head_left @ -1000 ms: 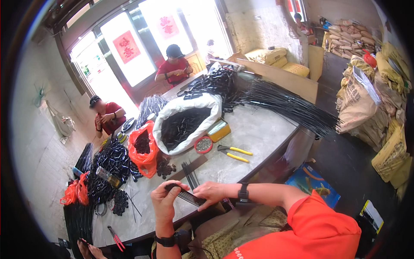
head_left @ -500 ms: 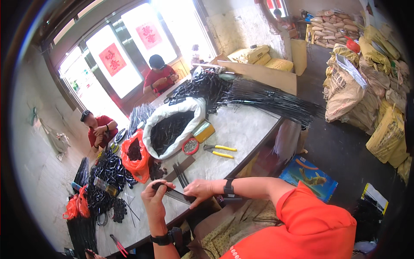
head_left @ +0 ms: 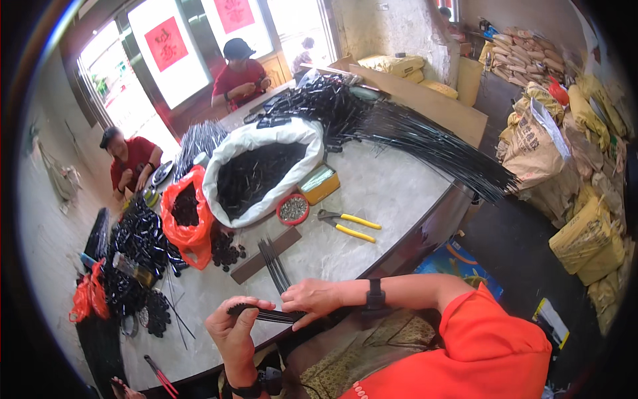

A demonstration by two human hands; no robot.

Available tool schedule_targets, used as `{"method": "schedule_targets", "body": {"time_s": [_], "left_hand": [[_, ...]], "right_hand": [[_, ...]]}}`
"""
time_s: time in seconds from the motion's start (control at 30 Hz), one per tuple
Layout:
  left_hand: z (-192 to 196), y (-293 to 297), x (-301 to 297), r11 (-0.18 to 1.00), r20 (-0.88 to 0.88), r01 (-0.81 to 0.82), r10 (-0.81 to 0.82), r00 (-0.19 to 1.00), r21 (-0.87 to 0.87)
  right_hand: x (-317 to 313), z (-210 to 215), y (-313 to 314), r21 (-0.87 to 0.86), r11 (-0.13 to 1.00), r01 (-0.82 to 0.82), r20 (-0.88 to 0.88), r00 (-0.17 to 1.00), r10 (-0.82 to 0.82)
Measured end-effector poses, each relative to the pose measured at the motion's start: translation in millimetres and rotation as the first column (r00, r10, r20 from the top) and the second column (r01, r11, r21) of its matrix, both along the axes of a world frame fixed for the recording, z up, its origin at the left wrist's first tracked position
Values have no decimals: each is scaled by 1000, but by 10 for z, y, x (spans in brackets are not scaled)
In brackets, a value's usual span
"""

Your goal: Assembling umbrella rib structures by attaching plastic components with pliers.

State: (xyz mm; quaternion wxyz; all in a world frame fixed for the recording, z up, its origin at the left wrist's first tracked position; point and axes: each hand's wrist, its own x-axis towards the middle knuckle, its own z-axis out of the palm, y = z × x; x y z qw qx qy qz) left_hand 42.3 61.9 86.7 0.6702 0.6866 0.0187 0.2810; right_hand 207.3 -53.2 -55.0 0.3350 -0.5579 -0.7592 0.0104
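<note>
Gripping a bundle of thin black rods above the near edge of a gray desk, a person in an orange-red shirt holds its dark end in the left hand and closes the right hand around the other. Just beyond, more black rods lie across a flat brown bar. Farther back are yellow-handled pliers, a red dish of small metal pieces and a white sack of black parts. Two co-workers in red shirts and dark caps occupy the far side.
</note>
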Motion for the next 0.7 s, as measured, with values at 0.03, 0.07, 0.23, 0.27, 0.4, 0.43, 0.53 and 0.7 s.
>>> {"method": "schedule_targets", "body": {"time_s": [0.03,0.07,0.23,0.27,0.4,0.43,0.53,0.7], "left_hand": [[-8,16,15,1000,-11,-7,6,1000,-18],[-21,37,31,1000,-12,-5,5,1000,6],[-35,98,-30,995,-9,32,-32,999,96],[-29,107,-23,995,-21,36,-34,999,90],[-42,78,27,990,0,8,-8,1000,141],[-47,73,42,989,23,-17,14,1000,150],[-42,81,60,990,34,5,-10,999,142],[-39,40,46,990,41,-9,4,999,138]], "right_hand": [[7,5,3,-3,1000,3,-6,1000,-3],[14,6,8,-6,1000,8,-12,1000,-8],[-19,9,-2,-28,1000,12,-38,999,-13],[-20,4,-3,-24,1000,19,-26,999,-20],[15,-12,-2,1,1000,17,-9,1000,-17],[22,-7,-3,9,1000,11,-14,1000,-11],[26,14,-10,22,1000,8,-21,1000,-8],[16,16,-5,55,998,-1,-32,999,3]]}}
